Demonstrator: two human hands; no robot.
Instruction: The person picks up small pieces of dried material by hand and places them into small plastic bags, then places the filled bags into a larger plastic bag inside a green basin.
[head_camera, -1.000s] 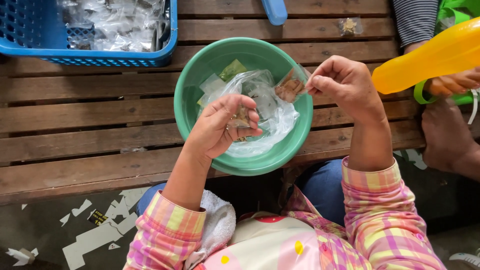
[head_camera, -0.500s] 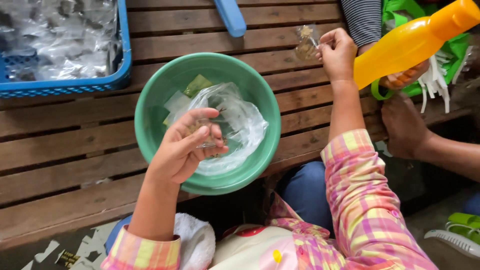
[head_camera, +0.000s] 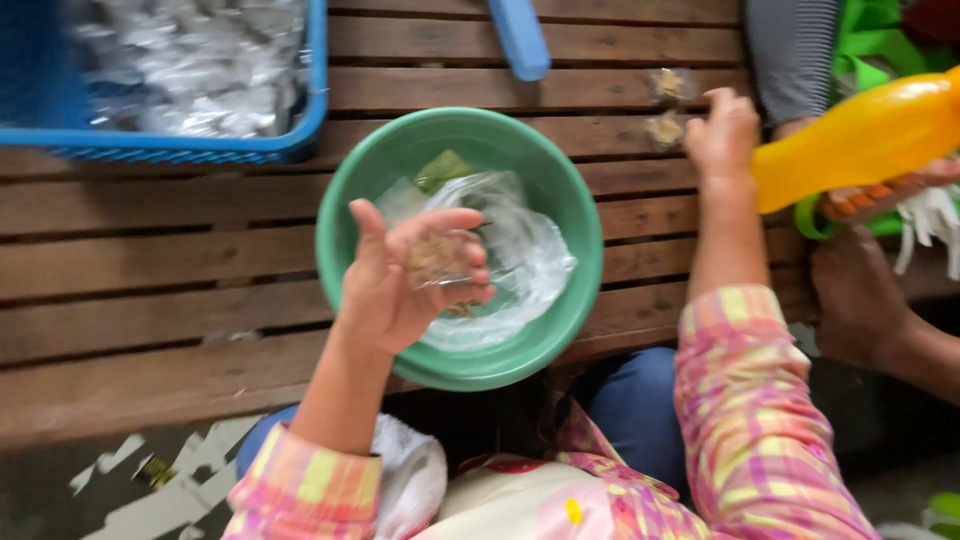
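A green bowl sits on the wooden slat table, with a clear plastic bag of brownish bits and a green leaf inside. My left hand hovers over the bowl, palm up, cradling a small clear packet of brown filling. My right hand reaches to the far right of the bowl, fingers apart, touching or just off two small filled packets lying on the slats.
A blue basket full of clear packets stands at the back left. A blue handle lies behind the bowl. At right another person's hand holds an orange-yellow bottle; their foot rests nearby.
My right hand carried a small packet from the bowl to the slats at the right and set it beside another. My left hand lifted a packet from the bowl, turning palm up.
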